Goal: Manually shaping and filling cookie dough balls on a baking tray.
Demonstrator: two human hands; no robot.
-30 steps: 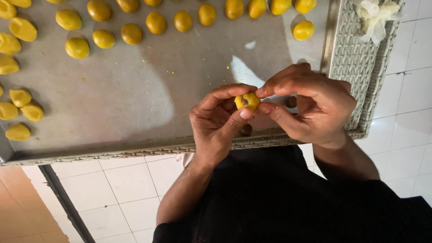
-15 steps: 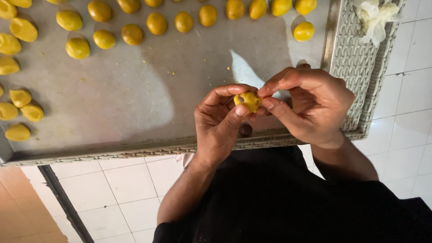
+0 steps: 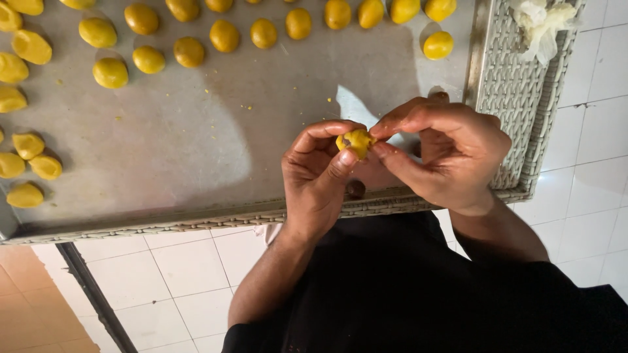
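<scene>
**Two hands closed on one yellow dough ball above the tray's near edge**

Little differs from the frames a second and half a second back: both hands occupy the same spot over the tray, and the dough ball (image 3: 355, 141) remains pinched between them. The fingertips look slightly shifted round the ball, which suggests shaping is under way and not finished; a dark patch shows on its left face, possibly filling, though this cannot be confirmed.

Left hand (image 3: 322, 175): fingers curled, thumb and forefinger pressed on the ball's left and near sides. Right hand (image 3: 451, 153): thumb and forefinger pressed on its right side, remaining fingers folded. Neither hand is open; both are clamped on the ball.

A small dark ball (image 3: 356, 189) lies on the tray just beneath the left hand. The grey tray (image 3: 196, 131) carries rows of finished yellow pieces (image 3: 188, 51) along its far and left sides. A woven basket (image 3: 517, 91) stands at the right.
</scene>
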